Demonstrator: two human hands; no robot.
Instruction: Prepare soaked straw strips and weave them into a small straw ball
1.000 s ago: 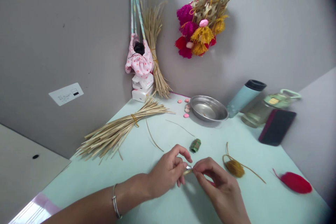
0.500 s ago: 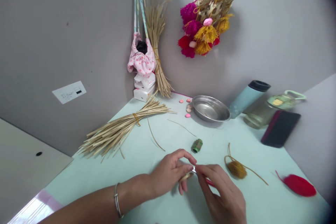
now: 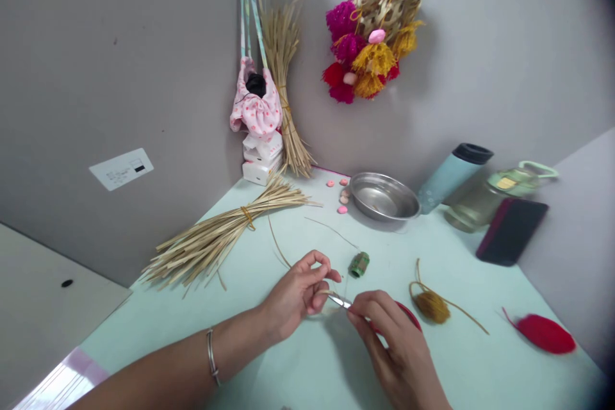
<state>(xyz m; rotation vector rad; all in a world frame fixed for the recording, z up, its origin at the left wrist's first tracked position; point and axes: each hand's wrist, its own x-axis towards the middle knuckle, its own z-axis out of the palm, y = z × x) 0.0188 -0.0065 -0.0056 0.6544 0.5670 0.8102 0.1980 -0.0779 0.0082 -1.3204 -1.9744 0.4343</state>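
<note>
My right hand (image 3: 396,336) is closed around a pair of scissors (image 3: 339,300) with red handles. Their metal blades point left, with the tips at my left hand's fingers. My left hand (image 3: 298,291) is pinched on a pale, thin straw strip (image 3: 325,293), partly hidden by the fingers and blurred. Just beyond both hands lies a small green woven tube (image 3: 359,264). A mustard yarn tassel (image 3: 432,305) with a long cord rests to the right of my right hand.
Straw bundles lie on the table (image 3: 214,246) and stand in the corner (image 3: 287,102). A steel bowl (image 3: 384,195), pink beads (image 3: 342,209), a blue tumbler (image 3: 451,173), a green bottle (image 3: 480,198) and a phone (image 3: 512,230) are at the back. Red yarn (image 3: 548,333) lies right.
My hands have moved slightly apart, the left one leftward and upward. The scissors' blades and red handle now show more. The curved straw strip is less visible at my left fingers.
</note>
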